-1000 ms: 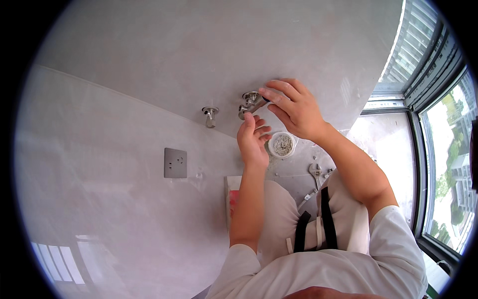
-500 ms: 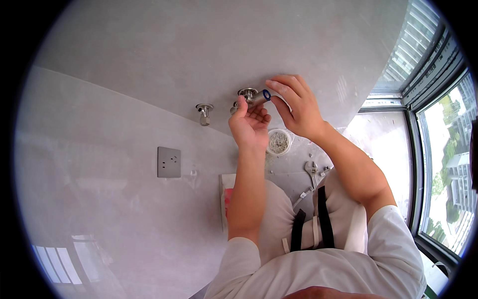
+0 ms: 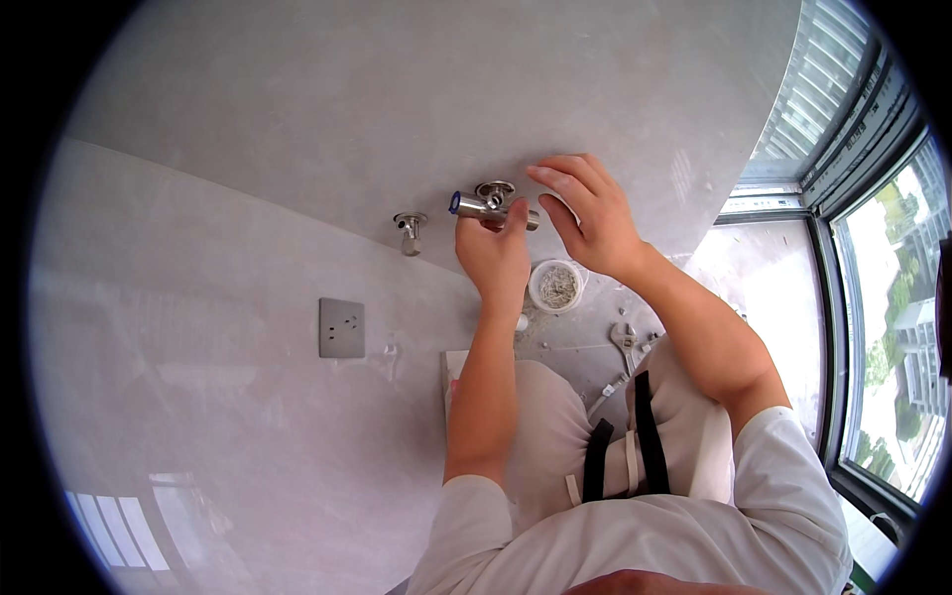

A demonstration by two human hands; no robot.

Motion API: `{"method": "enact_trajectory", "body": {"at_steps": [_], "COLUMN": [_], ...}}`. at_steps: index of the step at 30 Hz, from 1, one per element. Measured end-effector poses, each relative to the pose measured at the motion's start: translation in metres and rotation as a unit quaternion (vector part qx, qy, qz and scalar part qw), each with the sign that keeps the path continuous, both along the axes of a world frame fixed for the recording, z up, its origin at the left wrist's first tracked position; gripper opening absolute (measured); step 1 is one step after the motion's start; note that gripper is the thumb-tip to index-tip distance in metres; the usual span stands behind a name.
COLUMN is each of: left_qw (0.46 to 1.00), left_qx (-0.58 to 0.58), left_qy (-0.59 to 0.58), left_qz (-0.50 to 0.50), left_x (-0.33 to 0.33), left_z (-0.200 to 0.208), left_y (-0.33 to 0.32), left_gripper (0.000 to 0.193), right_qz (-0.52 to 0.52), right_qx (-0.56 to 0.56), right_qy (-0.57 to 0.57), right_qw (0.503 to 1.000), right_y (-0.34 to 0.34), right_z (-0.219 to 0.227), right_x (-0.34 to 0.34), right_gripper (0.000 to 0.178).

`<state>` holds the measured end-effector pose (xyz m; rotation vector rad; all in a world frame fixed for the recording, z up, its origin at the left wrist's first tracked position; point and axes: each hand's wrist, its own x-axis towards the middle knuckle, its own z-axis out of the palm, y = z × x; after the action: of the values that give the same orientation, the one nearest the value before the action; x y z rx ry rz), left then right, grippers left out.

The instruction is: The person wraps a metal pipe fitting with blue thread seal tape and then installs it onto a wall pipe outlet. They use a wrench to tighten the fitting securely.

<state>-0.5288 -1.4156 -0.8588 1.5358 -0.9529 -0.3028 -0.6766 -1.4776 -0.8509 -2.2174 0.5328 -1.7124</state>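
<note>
A chrome angle valve (image 3: 478,207) sits at a round wall flange (image 3: 495,188), its body lying crosswise with the blue-rimmed end pointing left. My left hand (image 3: 495,260) is closed around this valve from below, thumb laid across its right part. Just to the right, my right hand (image 3: 599,220) is raised with fingers apart and curved, holding nothing; a small gap separates it from the valve's right end. Further left on the wall is a second chrome valve (image 3: 410,236), untouched.
Below my hands stands a white tub (image 3: 535,295) of pale bits. An adjustable wrench (image 3: 624,340) lies on the floor by my knee, near a pale hose (image 3: 606,391). A grey wall socket (image 3: 342,328) is at left. A dark-framed window (image 3: 831,297) runs along the right.
The valve has turned with my left hand: its blue-rimmed end faced right before and faces left now. My left hand has rolled from palm showing to back showing. The right hand hardly moved.
</note>
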Motion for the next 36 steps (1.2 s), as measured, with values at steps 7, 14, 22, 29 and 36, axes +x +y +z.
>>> {"method": "enact_trajectory", "body": {"at_steps": [7,14,22,29,36], "left_qw": [0.905,0.909,0.697,0.768,0.91], "left_qx": [0.112,0.013,-0.039,-0.056,-0.012], "left_qy": [-0.405,-0.395,0.686,0.632,0.413], "left_qz": [0.07,0.13,-0.207,-0.091,-0.021], "left_x": [0.006,-0.009,-0.014,-0.022,-0.014], "left_z": [0.01,-0.001,0.01,0.005,0.0], "left_y": [0.006,0.037,0.015,0.0,0.001], "left_gripper": [0.035,0.052,0.069,0.037,0.028], "right_qz": [0.005,-0.007,0.008,-0.008,-0.015], "right_qx": [-0.007,-0.015,0.014,-0.008,-0.016], "right_qy": [-0.003,0.004,0.013,0.009,0.017], "right_qw": [1.0,1.0,1.0,1.0,1.0], "right_y": [0.003,0.001,0.003,0.002,0.004], "right_z": [0.003,0.006,0.002,0.005,0.007], "right_x": [0.005,-0.001,0.002,0.0,0.001], "right_gripper": [0.036,0.038,0.036,0.035,0.034]}}
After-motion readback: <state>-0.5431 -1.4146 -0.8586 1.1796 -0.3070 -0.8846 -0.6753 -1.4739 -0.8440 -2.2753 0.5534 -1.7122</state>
